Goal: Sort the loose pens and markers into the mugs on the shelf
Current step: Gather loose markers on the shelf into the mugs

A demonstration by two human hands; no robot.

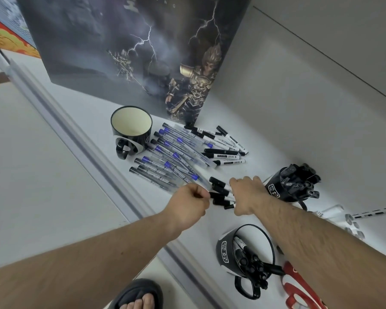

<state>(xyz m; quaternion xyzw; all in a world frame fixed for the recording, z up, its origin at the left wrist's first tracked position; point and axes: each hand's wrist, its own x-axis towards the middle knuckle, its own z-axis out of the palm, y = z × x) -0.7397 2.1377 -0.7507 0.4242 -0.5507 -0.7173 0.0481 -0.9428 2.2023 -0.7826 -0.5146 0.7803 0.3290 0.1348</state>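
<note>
White-barrelled markers sit bunched in the right hand just above the shelf, while the left hand pinches one black cap. The nearest mug already holds markers; squaring the bunch first should help it drop in cleanly.

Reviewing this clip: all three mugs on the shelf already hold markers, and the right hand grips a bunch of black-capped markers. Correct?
Not quite. The head view shows the mug beside the loose pens empty; only the other two mugs hold markers. The right hand does grip a bunch of black-capped markers.
</note>
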